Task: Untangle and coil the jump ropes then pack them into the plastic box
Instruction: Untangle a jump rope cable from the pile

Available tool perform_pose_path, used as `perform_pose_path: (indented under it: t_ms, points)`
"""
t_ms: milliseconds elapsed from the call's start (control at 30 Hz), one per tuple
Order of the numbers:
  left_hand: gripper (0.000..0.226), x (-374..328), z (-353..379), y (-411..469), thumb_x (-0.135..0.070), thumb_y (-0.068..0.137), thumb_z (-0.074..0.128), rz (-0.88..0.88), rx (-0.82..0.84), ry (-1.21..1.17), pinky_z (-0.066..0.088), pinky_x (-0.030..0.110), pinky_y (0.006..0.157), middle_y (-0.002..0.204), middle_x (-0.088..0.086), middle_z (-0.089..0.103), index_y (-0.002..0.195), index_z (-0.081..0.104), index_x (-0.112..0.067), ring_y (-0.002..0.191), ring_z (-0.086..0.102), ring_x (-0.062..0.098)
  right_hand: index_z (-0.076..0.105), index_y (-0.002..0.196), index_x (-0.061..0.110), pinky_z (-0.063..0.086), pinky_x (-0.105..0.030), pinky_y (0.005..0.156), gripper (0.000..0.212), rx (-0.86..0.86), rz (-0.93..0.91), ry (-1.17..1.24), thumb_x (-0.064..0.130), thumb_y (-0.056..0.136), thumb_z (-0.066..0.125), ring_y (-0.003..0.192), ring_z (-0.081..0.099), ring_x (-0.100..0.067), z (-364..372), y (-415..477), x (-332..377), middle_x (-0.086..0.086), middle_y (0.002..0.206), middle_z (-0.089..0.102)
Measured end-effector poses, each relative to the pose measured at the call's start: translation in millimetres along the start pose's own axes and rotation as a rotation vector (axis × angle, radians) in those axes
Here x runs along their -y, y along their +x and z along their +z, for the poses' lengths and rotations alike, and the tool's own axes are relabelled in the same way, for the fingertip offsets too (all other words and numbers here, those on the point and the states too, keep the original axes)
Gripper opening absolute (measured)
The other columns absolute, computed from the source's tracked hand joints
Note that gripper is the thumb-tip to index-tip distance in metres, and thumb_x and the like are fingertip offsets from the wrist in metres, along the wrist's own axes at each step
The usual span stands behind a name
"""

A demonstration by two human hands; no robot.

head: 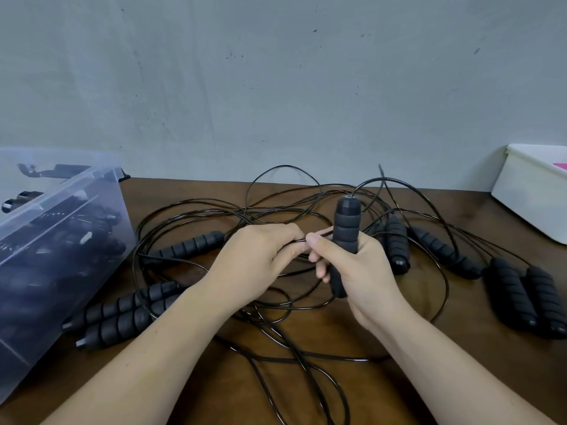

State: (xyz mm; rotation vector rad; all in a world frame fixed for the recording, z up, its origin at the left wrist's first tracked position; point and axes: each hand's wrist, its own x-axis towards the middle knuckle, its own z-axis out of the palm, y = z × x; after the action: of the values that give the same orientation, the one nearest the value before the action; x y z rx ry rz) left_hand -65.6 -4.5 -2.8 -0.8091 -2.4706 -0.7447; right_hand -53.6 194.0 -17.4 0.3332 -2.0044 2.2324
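Two bare forearms enter from the bottom edge, with loose loops of black cord (294, 357) on the table (460, 378) between them. The right hand (359, 271) grasps a black foam handle (346, 219) upright, its cord leaving from the top end. Just left of that handle the left hand (257, 262) has its fingers curled, pinching a thin strand that the right thumb also touches.

Behind and around the held handle lies the tangle of jump ropes (276, 204), reaching almost to the table's far edge against the grey wall (276, 72). Left of the held handle lies a single handle (190, 245); further left and nearer the camera lie two side by side (122, 314). Right of it lie two separate handles (397, 243) (445, 253), then a close pair (527, 299). Bare wood shows between the right forearm and that pair.

Far left of the held handle stands the translucent plastic box (61, 240), cut by the frame; dark handles and cord show dimly through its wall. Far right sits a white bin (534, 194) with something pink (561, 165) inside.
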Motion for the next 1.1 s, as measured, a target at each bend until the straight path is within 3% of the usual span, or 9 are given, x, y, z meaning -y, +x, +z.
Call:
perform_pose_path:
  t_ms: [300,433,533,667,833,1100]
  points:
    - [0.023,4.2,-13.5,2.6,-0.047,0.107,0.049,-0.076,-0.025,0.038,0.042,0.016,0.066,0.070,-0.018,0.055,0.094,0.063,-0.033,0.075,0.059,0.005,0.069,0.096,0.007,0.047,-0.030,0.058,0.010,-0.203,-0.035,0.174,0.013,0.096,0.077,0.060,0.053,-0.018,-28.3,14.9,26.5,-0.011,0.078,0.066]
    - [0.034,7.6,-15.0,2.0,-0.050,0.107,0.043,-0.081,-0.051,0.060,0.048,0.024,0.068,0.071,-0.014,0.057,0.100,0.068,-0.028,0.074,0.059,0.007,0.069,0.104,0.004,0.047,-0.030,0.056,0.014,-0.185,-0.025,0.224,0.015,0.097,0.075,0.059,0.052,-0.020,-22.7,13.9,22.5,-0.015,0.082,0.068]
    - [0.028,2.7,-11.6,0.9,-0.047,0.108,0.048,-0.043,-0.041,0.040,0.047,0.022,0.067,0.072,-0.018,0.055,0.101,0.068,-0.029,0.074,0.058,0.004,0.070,0.109,-0.001,0.046,-0.029,0.055,0.025,-0.087,0.025,0.212,0.018,0.095,0.077,0.058,0.054,-0.019,-12.2,9.5,14.5,-0.016,0.084,0.070]
    - [0.020,-6.8,-2.2,-0.2,-0.036,0.109,0.054,0.014,-0.007,0.032,0.042,0.025,0.064,0.073,-0.015,0.049,0.089,0.053,-0.032,0.070,0.050,0.005,0.077,0.100,0.007,0.048,-0.029,0.054,0.012,0.017,0.039,0.057,0.019,0.096,0.078,0.060,0.059,-0.019,-1.3,1.7,2.6,-0.014,0.083,0.073]
    - [0.018,-5.4,-2.6,0.4,-0.040,0.109,0.050,0.004,0.029,0.012,0.049,0.029,0.068,0.074,-0.015,0.054,0.100,0.063,-0.031,0.073,0.056,0.007,0.076,0.094,0.009,0.049,-0.030,0.056,0.009,-0.021,0.004,0.007,0.018,0.095,0.079,0.060,0.059,-0.019,-4.4,2.6,4.9,-0.012,0.078,0.072]
    - [0.028,13.1,-16.2,3.6,-0.044,0.108,0.045,-0.116,-0.031,0.072,0.051,0.030,0.070,0.075,-0.014,0.058,0.104,0.067,-0.028,0.075,0.060,0.010,0.070,0.094,0.012,0.047,-0.031,0.059,0.008,-0.201,-0.028,0.172,0.016,0.097,0.075,0.061,0.052,-0.020,-28.2,15.1,25.1,-0.013,0.080,0.066]
